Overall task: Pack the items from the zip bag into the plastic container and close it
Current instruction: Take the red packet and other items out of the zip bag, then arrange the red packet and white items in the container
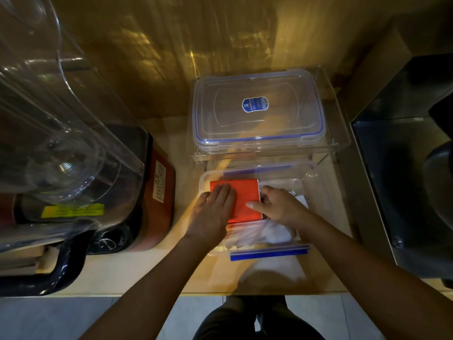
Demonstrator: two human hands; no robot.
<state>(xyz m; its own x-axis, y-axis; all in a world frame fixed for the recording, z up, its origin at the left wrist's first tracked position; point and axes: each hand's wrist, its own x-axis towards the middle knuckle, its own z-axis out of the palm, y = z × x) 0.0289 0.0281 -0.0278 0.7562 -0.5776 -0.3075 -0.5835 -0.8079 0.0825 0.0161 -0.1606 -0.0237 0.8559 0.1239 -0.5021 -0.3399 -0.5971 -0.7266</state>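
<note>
Red box (241,197) goes into the plastic container (204,179), both hands on it.

Left hand (215,212) lies flat, fingers released, on its left half; right hand (279,207) grips its right edge. Long axis runs near-far. Lid (257,106) waits farther back.

Clear blender jug (49,106) on a dark base (137,192) at left, clear riser shelf (340,143), steel sink (404,180) at right.

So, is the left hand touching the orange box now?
Touching. The head view shows the left hand lying flat on the orange box, fingers spread over its top.
</note>
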